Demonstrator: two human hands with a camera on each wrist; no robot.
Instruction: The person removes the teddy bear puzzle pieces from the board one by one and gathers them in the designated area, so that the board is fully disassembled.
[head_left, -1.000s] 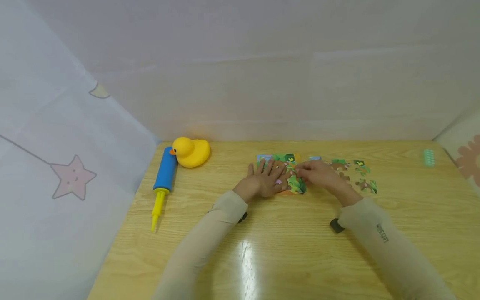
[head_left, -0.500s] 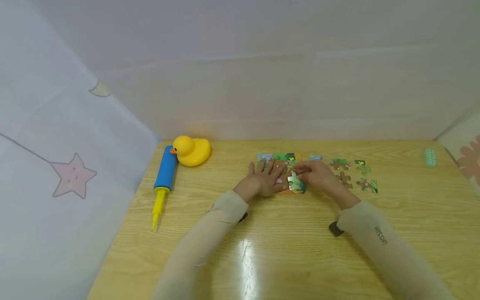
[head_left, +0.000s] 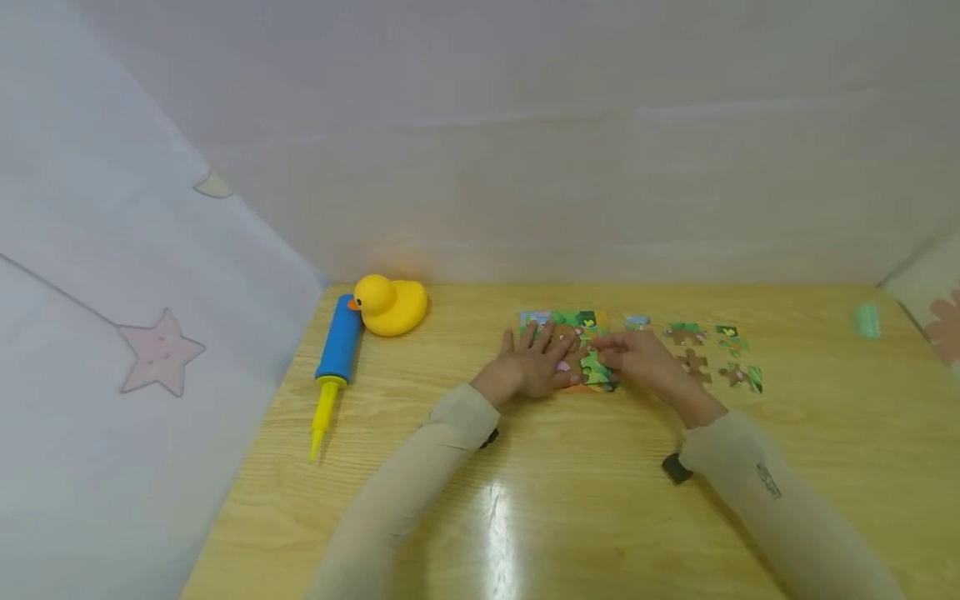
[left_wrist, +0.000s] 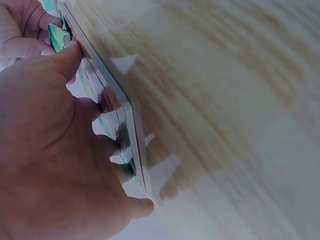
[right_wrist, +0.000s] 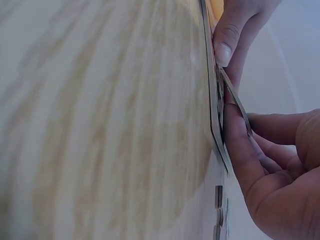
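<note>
While my left hand [head_left: 529, 372] lies spread on the puzzle [head_left: 567, 319], my right hand [head_left: 643, 362] pinches a tilted piece [head_left: 596, 368].

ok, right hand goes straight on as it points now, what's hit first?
Probably the left hand, spread on the jigsaw puzzle, just past the puzzle piece the right hand pinches; depth is hard to judge.

Head view: high, well back, facing forward and down over tabletop [head_left: 577, 492]. Wrist views: low, close, rolled sideways along its surface; both share puzzle edge [left_wrist: 116, 82], left grip [head_left: 527, 370], right grip [head_left: 643, 360].
</note>
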